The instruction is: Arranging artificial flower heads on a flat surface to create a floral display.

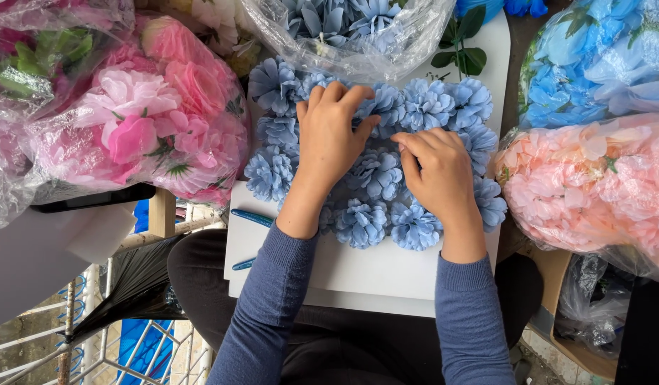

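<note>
A white board [372,274] lies across my lap, covered at its far half with several dusty-blue fabric flowers [429,103] packed side by side. My left hand [333,135] rests flat on the flowers near the middle, fingers curled over a bloom at the top. My right hand [440,171] presses down beside it, fingertips pinching at a flower between the two hands. Both hands touch the flowers; neither lifts one clear of the board.
Plastic bags of flowers ring the board: pink ones [130,114] at left, dusty-blue ones [343,25] at the top, bright blue ones [593,57] at upper right, peach ones [593,185] at right. A blue-handled tool [251,217] lies by the board's left edge. White wire rack [94,342] below left.
</note>
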